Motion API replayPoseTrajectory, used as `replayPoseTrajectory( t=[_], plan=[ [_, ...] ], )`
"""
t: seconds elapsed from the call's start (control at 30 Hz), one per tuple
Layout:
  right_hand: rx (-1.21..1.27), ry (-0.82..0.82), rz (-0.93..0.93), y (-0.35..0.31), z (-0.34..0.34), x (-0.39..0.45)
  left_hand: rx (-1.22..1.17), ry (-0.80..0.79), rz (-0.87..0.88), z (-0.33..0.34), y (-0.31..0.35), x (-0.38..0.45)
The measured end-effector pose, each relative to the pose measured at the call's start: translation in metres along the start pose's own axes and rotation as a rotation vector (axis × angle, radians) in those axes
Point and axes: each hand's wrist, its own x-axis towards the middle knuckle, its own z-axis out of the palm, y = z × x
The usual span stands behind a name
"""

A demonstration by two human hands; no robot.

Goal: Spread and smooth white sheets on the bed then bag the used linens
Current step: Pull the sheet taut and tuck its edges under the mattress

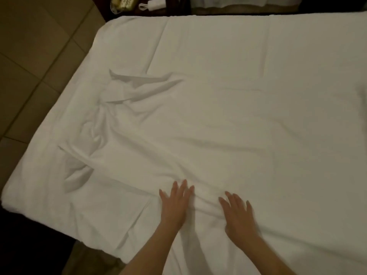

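Note:
A white sheet (228,96) covers the bed and fills most of the view. Its far and right parts lie flat, while bunched folds and creases (111,120) gather on the left half. My left hand (174,205) lies palm down on the sheet near the front, fingers straight and spread. My right hand (237,215) presses flat on the sheet just to the right, fingers straight too. A small ridge of cloth stands between the two hands. Neither hand holds anything.
Brown floor tiles (35,56) run along the bed's left side. A dark bedside surface (143,6) at the top carries a white corded item (155,3) and a yellowish packet (123,2). Dark shadow fills the lower left corner.

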Motion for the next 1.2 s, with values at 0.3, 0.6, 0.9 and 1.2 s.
replayPoseTrajectory(
  t=[0.3,0.6,0.9,1.2],
  plan=[
    [-0.060,0.115,-0.011,-0.004,-0.078,0.061,-0.004,0.263,0.048,-0.050,-0.098,0.030],
    [0.006,-0.392,-0.038,-0.018,-0.032,-0.013,-0.068,-0.128,-0.061,0.012,-0.098,-0.016],
    [0.231,-0.533,0.123,0.007,-0.047,0.037,-0.492,-0.293,-0.167,-0.027,-0.087,0.026],
    [0.292,-0.390,0.122,0.018,-0.055,0.090,-0.605,-0.110,-0.227,-0.043,-0.053,0.054]
  ],
)
